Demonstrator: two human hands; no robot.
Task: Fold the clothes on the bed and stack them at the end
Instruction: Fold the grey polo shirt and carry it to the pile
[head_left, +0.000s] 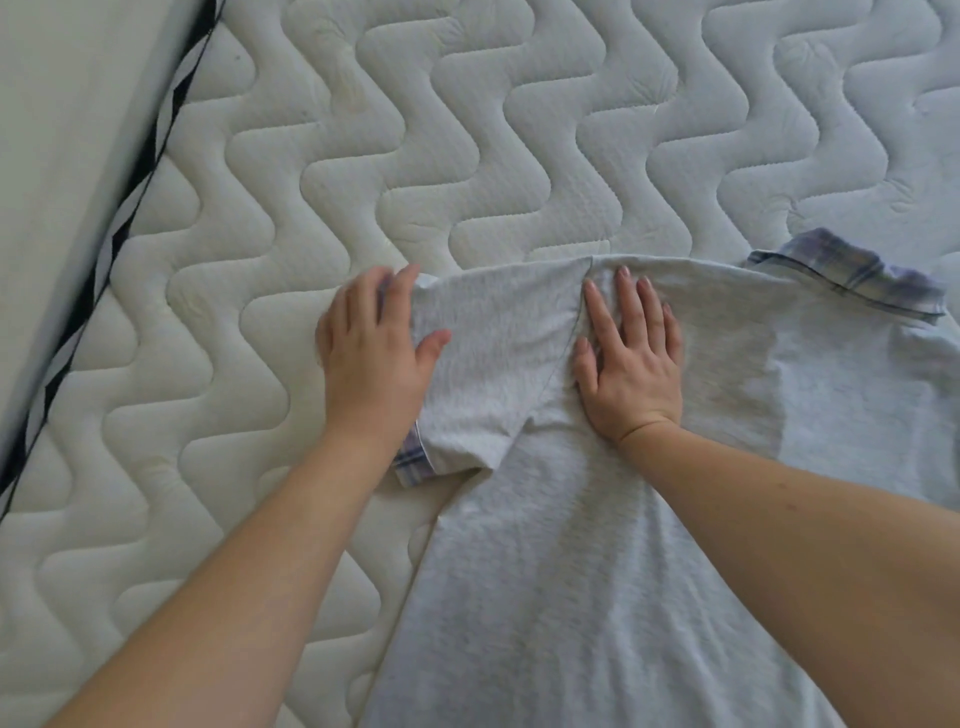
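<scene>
A light grey short-sleeved shirt (571, 545) with a plaid collar (852, 275) and plaid sleeve trim lies spread flat on the white quilted mattress (363, 156). Its left sleeve (483, 364) sticks out to the left. My left hand (374, 353) lies on the sleeve's outer edge, fingers over the cuff and thumb on top of the cloth. My right hand (628, 358) presses flat on the shoulder seam, fingers straight and spread.
The mattress edge, with a black and white striped trim (104, 260), runs diagonally at the left; a pale surface lies beyond it. Bare mattress extends above and to the left of the shirt.
</scene>
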